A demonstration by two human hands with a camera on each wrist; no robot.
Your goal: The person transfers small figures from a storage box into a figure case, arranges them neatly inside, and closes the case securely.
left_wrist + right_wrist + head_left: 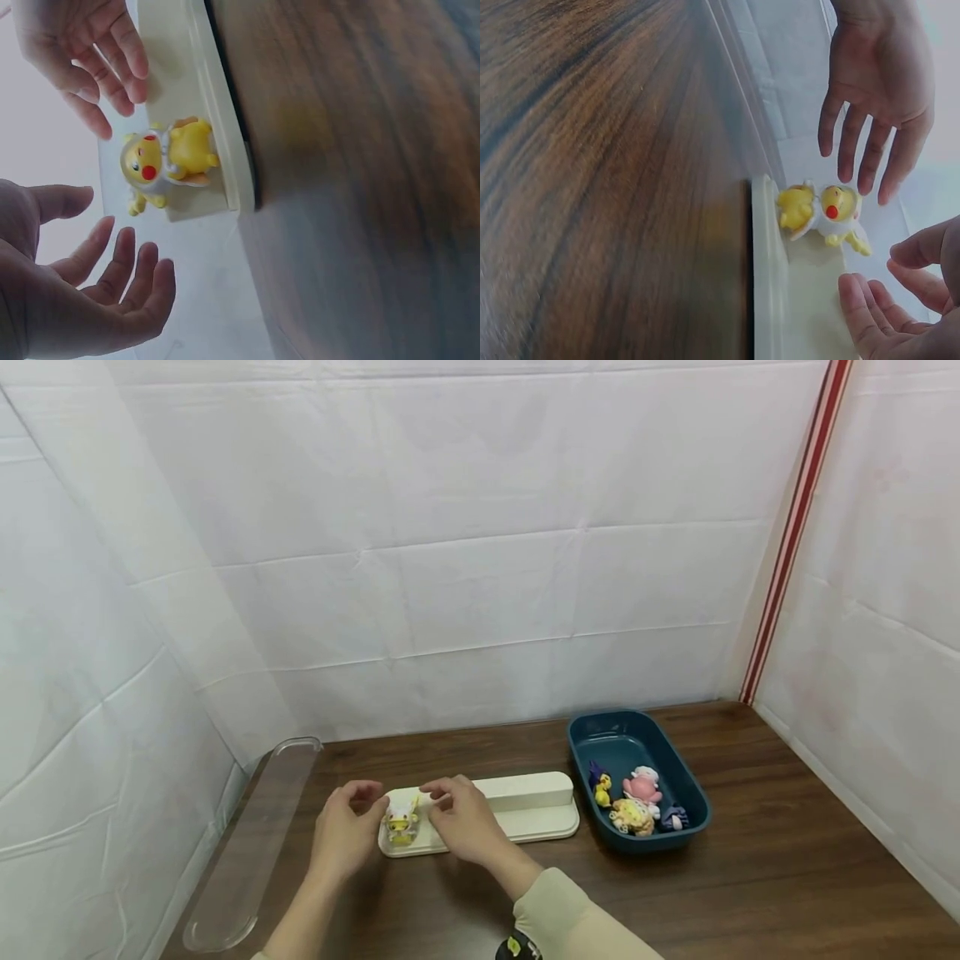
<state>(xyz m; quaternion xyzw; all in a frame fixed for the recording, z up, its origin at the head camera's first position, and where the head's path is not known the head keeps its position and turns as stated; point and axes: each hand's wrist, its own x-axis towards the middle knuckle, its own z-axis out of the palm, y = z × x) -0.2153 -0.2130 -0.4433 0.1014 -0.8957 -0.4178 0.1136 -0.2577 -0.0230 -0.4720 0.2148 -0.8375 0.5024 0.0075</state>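
A small yellow figurine with red cheeks and a white hood (402, 828) stands at the left end of a cream stepped display base (540, 821). My left hand (347, 831) is just left of it, its fingers loosely bent and apart from the figurine in the left wrist view. On the other side hovers my right hand (467, 823), over the base, with relaxed fingers and nothing between them. Both palms face the figurine (838, 204) in the right wrist view.
A dark blue tray (611, 727) to the right holds several small figurines, among them a pink and white one (642, 787). Along the table's left edge lies a long clear plastic cover (247, 852). White sheeting (465, 593) hangs behind the wooden table (757, 860).
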